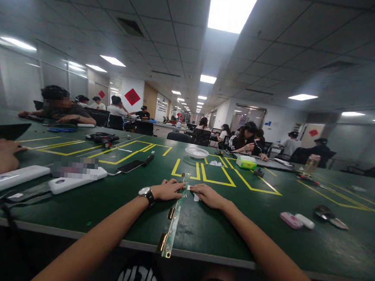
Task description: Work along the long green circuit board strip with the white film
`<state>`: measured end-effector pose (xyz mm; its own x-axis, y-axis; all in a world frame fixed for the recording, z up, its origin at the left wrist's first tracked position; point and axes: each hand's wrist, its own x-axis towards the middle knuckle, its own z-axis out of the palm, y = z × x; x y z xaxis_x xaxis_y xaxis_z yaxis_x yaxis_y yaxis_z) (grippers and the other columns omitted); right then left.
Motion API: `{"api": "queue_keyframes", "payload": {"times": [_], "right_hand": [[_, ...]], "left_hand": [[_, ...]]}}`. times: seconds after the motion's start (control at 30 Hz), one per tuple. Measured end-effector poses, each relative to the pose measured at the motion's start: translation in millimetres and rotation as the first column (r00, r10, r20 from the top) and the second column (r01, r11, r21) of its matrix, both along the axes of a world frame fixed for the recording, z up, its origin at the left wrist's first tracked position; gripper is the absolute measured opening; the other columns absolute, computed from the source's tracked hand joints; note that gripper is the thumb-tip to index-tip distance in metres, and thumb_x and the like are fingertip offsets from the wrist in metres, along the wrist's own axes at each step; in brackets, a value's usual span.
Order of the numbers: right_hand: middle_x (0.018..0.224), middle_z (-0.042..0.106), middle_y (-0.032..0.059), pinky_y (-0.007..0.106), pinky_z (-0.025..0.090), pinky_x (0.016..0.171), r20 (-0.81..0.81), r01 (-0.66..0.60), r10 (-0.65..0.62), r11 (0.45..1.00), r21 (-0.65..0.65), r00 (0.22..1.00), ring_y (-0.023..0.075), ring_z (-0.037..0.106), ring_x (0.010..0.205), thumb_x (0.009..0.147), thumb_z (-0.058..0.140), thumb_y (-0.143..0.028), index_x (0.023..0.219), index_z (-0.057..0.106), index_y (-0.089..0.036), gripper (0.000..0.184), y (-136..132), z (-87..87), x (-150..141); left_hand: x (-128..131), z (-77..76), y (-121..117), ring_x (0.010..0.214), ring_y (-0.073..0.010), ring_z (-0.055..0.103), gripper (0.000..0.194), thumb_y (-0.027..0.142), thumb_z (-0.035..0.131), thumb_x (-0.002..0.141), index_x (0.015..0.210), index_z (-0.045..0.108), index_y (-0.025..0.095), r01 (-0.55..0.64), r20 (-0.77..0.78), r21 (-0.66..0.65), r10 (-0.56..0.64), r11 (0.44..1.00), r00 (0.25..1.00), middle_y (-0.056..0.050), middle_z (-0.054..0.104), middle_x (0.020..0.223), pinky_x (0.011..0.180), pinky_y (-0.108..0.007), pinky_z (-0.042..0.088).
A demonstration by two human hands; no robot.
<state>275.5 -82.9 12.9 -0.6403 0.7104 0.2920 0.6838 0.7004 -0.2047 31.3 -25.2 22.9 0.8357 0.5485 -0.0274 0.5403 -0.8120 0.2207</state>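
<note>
A long, narrow green circuit board (175, 219) with gold-coloured tabs along its left side lies lengthwise before me, its near end at the table's front edge. My left hand (169, 189), a watch on its wrist, holds the board's far part from the left, fingers over its edge. From the right, my right hand (208, 196) reaches the board with its fingers close together. A small white piece (196, 198) shows under those fingers, and another bit of white is at the fingertips. What the right fingers cover is hidden.
The green table (219, 229) bears yellow tape outlines. Beyond my hands stands a clear round dish (196, 152) near white scraps (216, 163). A phone (131, 167) and a white power bank (78, 180) lie left; a pink case (290, 220) lies right. Other people sit around.
</note>
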Motion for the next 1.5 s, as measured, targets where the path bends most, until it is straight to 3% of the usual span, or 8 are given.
{"api": "queue_keyframes", "payload": {"times": [0.27, 0.47, 0.57, 0.7, 0.77, 0.93, 1.27, 1.5], "right_hand": [[0.134, 0.052, 0.0034, 0.039, 0.033, 0.105, -0.015, 0.017, -0.018, 0.998, -0.054, 1.000, 0.0200, 0.047, 0.120, 0.091, 0.041, -0.020, 0.128, 0.054, -0.024, 0.040, 1, 1.3, 2], [0.128, 0.058, 0.0045, 0.037, 0.037, 0.102, -0.084, 0.014, -0.017, 1.000, -0.027, 0.996, 0.0197, 0.052, 0.115, 0.087, 0.043, -0.014, 0.123, 0.059, -0.022, 0.039, 0, 1.1, -3], [0.126, 0.059, 0.0053, 0.036, 0.038, 0.101, -0.120, 0.007, -0.010, 1.000, -0.023, 0.993, 0.0195, 0.053, 0.115, 0.085, 0.044, -0.012, 0.121, 0.060, -0.021, 0.040, 0, 1.0, -2], [0.128, 0.057, 0.0097, 0.039, 0.037, 0.102, -0.165, 0.155, -0.148, 0.988, 0.027, 0.975, 0.0224, 0.052, 0.117, 0.082, 0.051, -0.015, 0.125, 0.055, -0.017, 0.044, 1, -0.5, 3], [0.125, 0.058, 0.0106, 0.040, 0.038, 0.101, -0.133, 0.197, -0.189, 0.979, 0.046, 0.973, 0.0228, 0.052, 0.115, 0.085, 0.048, -0.018, 0.123, 0.056, -0.017, 0.039, 1, -1.4, 5], [0.125, 0.059, 0.0086, 0.037, 0.039, 0.100, 0.008, 0.089, -0.090, 0.994, 0.070, 0.996, 0.0204, 0.053, 0.115, 0.091, 0.041, -0.021, 0.122, 0.059, -0.020, 0.036, 1, -4.0, 3], [0.132, 0.053, 0.0080, 0.037, 0.035, 0.104, 0.042, 0.063, -0.066, 0.996, 0.059, 0.997, 0.0194, 0.048, 0.121, 0.094, 0.036, -0.024, 0.130, 0.051, -0.020, 0.040, 6, -9.4, 8], [0.129, 0.056, 0.0080, 0.043, 0.034, 0.102, 0.089, 0.144, -0.156, 0.981, 0.128, 0.984, 0.0225, 0.046, 0.121, 0.091, 0.040, -0.020, 0.126, 0.054, -0.023, 0.039, -3, -0.7, -3]], "left_hand": [[-1, 5.9, -5, 0.131, -0.0305, 0.025, 0.051, 0.048, 0.038, 0.092, 0.140, 0.031, 0.033, -0.011, -0.001, -0.022, 0.011, 1.000, 1.000, -0.003, 0.031, 0.148, 0.099, -0.053, 0.020], [1, -6.8, 1, 0.127, -0.0284, 0.030, 0.044, 0.049, 0.036, 0.094, 0.135, 0.036, 0.033, -0.031, 0.074, 0.046, 0.028, 0.998, 0.997, -0.003, 0.042, 0.140, 0.097, -0.049, 0.024], [2, -12.3, 4, 0.126, -0.0279, 0.031, 0.047, 0.049, 0.039, 0.093, 0.136, 0.032, 0.031, -0.046, 0.117, 0.099, 0.034, 0.994, 0.993, -0.005, 0.037, 0.143, 0.095, -0.047, 0.028], [3, -16.1, 7, 0.128, -0.0268, 0.029, 0.051, 0.049, 0.032, 0.096, 0.141, 0.024, 0.027, -0.090, 0.160, 0.150, 0.066, 0.984, 0.985, -0.008, 0.031, 0.147, 0.094, -0.046, 0.029], [4, -17.8, 9, 0.129, -0.0266, 0.028, 0.049, 0.047, 0.030, 0.097, 0.141, 0.025, 0.027, -0.094, 0.140, 0.173, 0.070, 0.981, 0.988, -0.008, 0.031, 0.147, 0.095, -0.047, 0.027], [7, -20.3, 13, 0.131, -0.0283, 0.026, 0.044, 0.044, 0.025, 0.098, 0.141, 0.026, 0.035, -0.049, 0.048, 0.122, 0.043, 0.991, 0.998, -0.003, 0.027, 0.149, 0.096, -0.051, 0.023], [8, -18.2, 15, 0.132, -0.0282, 0.026, 0.047, 0.043, 0.025, 0.098, 0.143, 0.024, 0.033, -0.021, 0.016, 0.112, 0.019, 0.994, 1.000, -0.004, 0.025, 0.151, 0.097, -0.053, 0.023], [6, -15.2, 7, 0.130, -0.0272, 0.028, 0.047, 0.041, 0.027, 0.098, 0.144, 0.023, 0.035, -0.030, 0.053, 0.118, 0.024, 0.993, 0.998, -0.003, 0.031, 0.148, 0.097, -0.048, 0.023]]}}
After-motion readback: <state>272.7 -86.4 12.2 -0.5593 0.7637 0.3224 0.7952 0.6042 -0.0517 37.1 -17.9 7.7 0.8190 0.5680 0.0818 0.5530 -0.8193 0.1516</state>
